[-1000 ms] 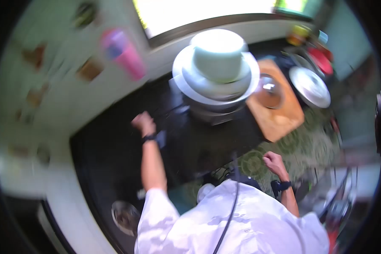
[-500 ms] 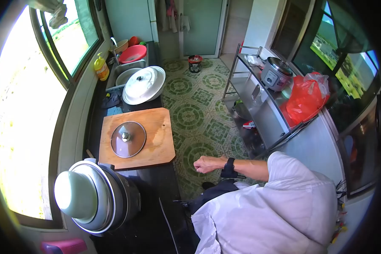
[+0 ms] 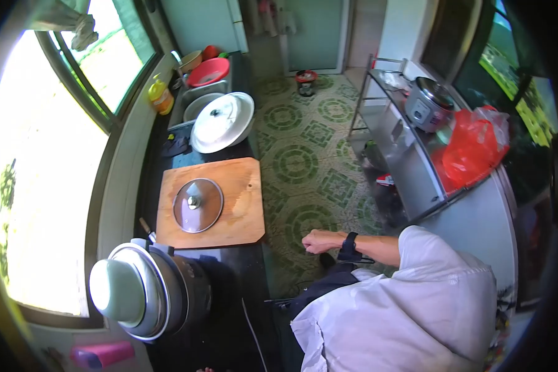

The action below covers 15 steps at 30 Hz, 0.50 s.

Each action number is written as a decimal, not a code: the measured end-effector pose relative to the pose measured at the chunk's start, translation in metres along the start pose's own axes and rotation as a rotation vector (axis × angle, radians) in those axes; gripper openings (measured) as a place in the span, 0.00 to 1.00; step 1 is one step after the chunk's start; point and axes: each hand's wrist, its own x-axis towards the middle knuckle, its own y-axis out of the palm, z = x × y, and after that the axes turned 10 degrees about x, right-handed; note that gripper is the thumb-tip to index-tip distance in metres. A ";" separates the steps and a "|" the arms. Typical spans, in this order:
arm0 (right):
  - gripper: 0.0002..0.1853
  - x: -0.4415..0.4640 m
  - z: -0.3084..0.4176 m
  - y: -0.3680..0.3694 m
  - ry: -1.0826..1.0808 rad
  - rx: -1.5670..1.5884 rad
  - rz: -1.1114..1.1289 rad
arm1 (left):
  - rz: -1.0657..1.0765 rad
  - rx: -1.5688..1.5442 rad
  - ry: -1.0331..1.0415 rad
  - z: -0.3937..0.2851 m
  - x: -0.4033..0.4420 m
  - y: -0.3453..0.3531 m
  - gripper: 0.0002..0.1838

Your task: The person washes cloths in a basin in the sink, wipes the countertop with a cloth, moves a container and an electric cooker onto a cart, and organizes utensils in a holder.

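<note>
My right hand [image 3: 322, 241] hangs over the tiled floor, beside the counter edge. Its fingers are curled into a loose fist, and I see nothing in them. A black band [image 3: 349, 247] circles that wrist. Of my left hand [image 3: 206, 370], only fingertips show at the bottom edge, over the dark counter [image 3: 229, 310]. A glass lid [image 3: 198, 205] with a metal knob lies on a wooden cutting board [image 3: 242, 204]. Nearer stands a large dark pot [image 3: 195, 288], with metal bowls and a pale green bowl [image 3: 115, 290] stacked on top.
Beyond the board sit a lidded white basin [image 3: 220, 124], a sink with a red basin [image 3: 209, 72], and a yellow bottle [image 3: 160, 96]. Across the floor, a metal rack [image 3: 415, 152] holds a rice cooker [image 3: 428, 104] and a red plastic bag [image 3: 474, 146]. A small stove-like object [image 3: 305, 83] stands near the door.
The view has shifted, so most of the scene sits farther right. My left fingertips have come into view at the bottom edge. My right hand stays curled beside the counter.
</note>
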 end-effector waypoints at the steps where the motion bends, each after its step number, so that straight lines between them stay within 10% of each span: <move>1: 0.10 0.004 -0.013 0.001 -0.035 -0.005 0.002 | 0.029 -0.097 -0.040 -0.009 -0.030 0.001 0.05; 8: 0.10 0.014 -0.031 -0.055 -0.115 0.048 0.048 | -0.086 -0.205 -0.290 -0.023 -0.193 0.028 0.12; 15: 0.08 -0.013 -0.088 -0.131 -0.069 0.043 -0.079 | 0.258 -0.225 -0.141 -0.122 -0.314 0.104 0.06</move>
